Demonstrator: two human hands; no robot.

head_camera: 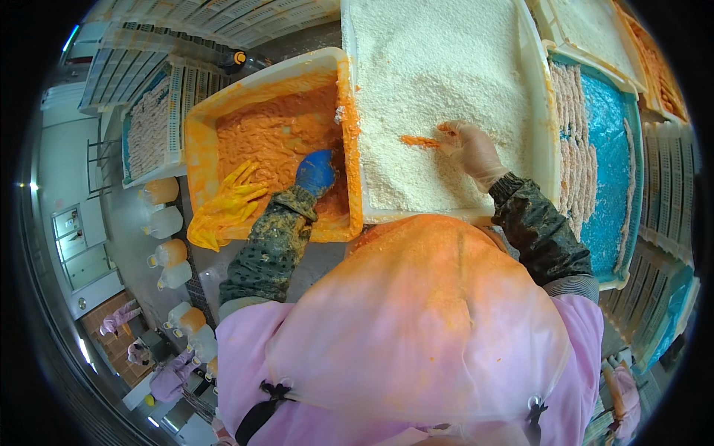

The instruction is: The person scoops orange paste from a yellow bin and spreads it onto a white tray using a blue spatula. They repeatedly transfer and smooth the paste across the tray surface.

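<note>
My left hand (316,173), in a blue glove, is partly sunk in an orange wet mixture (268,128) inside a plastic tub (192,139); its fingers are hidden. My right hand (471,153), in a thin translucent glove, is over white crumbs (435,72) in a large white tub (535,111). An orange-coated strip (421,141) lies on the crumbs at its fingertips; whether the fingers grip it cannot be told. A yellow rubber glove (228,206) hangs over the left tub's front rim.
Crumbed strips (574,161) lie in rows on a blue-lined tray (608,167) at right. Another filled tray (148,128) stands at left beside stacked crates (128,67). Several plastic jugs (170,252) line the floor at left. Other people in pink (170,379) are farther off.
</note>
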